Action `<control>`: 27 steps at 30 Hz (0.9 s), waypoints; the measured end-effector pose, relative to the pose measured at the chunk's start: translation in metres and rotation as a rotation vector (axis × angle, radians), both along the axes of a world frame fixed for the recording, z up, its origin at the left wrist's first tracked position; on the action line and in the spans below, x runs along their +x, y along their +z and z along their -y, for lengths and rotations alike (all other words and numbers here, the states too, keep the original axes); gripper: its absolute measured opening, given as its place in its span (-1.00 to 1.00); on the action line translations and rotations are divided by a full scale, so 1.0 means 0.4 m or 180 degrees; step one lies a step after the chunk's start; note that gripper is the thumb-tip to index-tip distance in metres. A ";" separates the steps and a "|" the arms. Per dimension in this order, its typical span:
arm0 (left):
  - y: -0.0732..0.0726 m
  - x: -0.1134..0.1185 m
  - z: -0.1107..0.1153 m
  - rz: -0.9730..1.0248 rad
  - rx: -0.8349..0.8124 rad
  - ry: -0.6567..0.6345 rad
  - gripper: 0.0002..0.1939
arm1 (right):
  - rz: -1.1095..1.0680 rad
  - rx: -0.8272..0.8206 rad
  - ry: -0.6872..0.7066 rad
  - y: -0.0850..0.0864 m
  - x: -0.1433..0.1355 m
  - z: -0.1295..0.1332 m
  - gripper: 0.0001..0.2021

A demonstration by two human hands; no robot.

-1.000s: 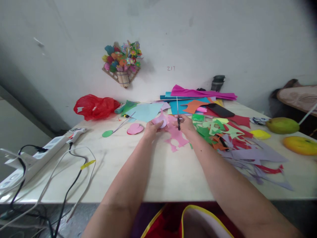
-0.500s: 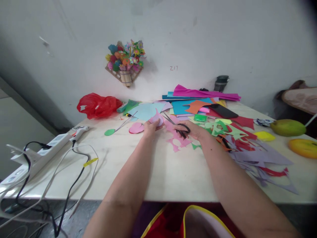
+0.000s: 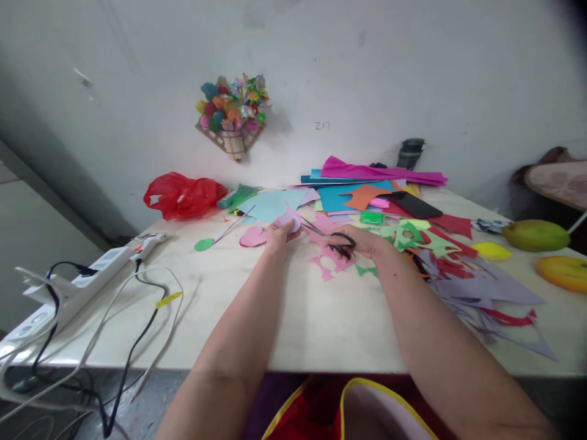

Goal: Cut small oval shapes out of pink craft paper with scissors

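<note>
Between the fingers of my left hand is a piece of light purple paper, partly rounded, with a pointed strip sticking up. My right hand is closed on black-handled scissors. The scissor blades point left and reach the right edge of the purple piece. Pink paper scraps with cut-out curves lie beneath the scissors. Left of my left hand rest pink paper circles with a red one under them, and a green circle beside a thin stick.
A white power strip with cables lies at the left edge. A red plastic bag sits at the back left. Coloured sheets, a phone and purple scraps spread over the right, near two mangoes.
The scissor blades have come closer together at the purple paper. My right hand has shifted very slightly; my left hand keeps its hold.
</note>
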State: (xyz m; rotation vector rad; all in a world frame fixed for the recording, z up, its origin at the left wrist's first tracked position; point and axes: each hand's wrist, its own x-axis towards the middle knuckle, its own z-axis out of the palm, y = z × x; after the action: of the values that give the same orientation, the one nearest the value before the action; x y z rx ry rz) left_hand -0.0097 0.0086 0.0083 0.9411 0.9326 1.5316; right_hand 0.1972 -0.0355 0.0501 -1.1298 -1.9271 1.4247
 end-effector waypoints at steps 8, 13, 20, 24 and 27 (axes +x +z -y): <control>-0.001 0.000 -0.002 0.0060 0.0000 0.0014 -0.81 | -0.0020 -0.0046 0.0000 -0.003 0.000 -0.001 -0.64; 0.001 0.005 0.002 0.0099 -0.0015 -0.0039 -0.79 | -0.0099 -0.0045 -0.0034 -0.013 -0.005 -0.008 -0.62; -0.001 0.018 0.003 0.0095 0.0004 -0.0191 -0.79 | -0.0341 -0.0138 -0.0118 -0.039 -0.019 -0.026 -0.66; -0.002 0.027 0.006 0.0063 0.0036 -0.0262 -0.77 | -0.0367 -0.0086 -0.0233 -0.043 -0.031 -0.026 -0.68; 0.000 0.033 0.010 0.0075 0.0085 -0.0334 -0.77 | -0.0370 -0.0005 -0.0370 -0.039 -0.040 -0.021 -0.65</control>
State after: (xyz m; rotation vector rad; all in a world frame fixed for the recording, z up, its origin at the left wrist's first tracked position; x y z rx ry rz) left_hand 0.0033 0.0045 0.0082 0.9740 0.8352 1.4662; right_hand 0.1812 -0.0272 0.0345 -1.1153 -1.7521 1.3978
